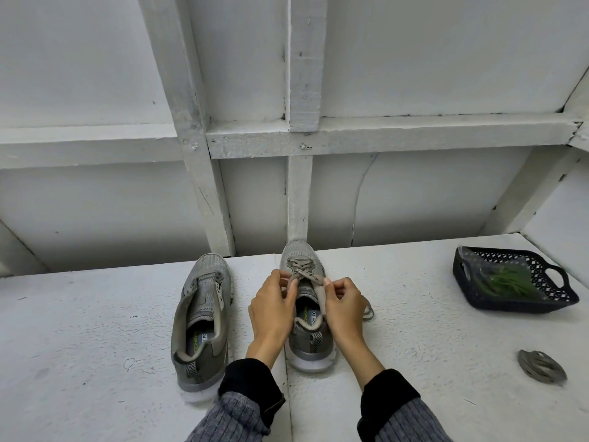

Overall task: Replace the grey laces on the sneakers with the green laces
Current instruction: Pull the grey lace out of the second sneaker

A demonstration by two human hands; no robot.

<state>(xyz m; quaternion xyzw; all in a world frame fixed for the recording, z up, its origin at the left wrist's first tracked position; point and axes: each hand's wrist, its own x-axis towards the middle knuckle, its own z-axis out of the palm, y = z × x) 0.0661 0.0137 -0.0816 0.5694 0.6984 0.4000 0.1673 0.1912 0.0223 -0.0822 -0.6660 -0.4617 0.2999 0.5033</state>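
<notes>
Your left hand point(271, 309) and right hand point(342, 309) each pinch the grey lace point(307, 275) on the right sneaker point(304, 314), mid-counter point(95, 314). Green laces point(503, 280) lie in the black basket point(510, 306), far right.

Two grey shoes sit on the white bench point(95, 314). The left hand point(271, 311) and right hand point(345, 311) pinch the grey lace point(306, 275) on the right shoe point(307, 314). The left shoe point(202, 320) has no lace. A black basket point(554, 275) holds green laces point(503, 280). A loose lace point(541, 366) lies nearby.
</notes>
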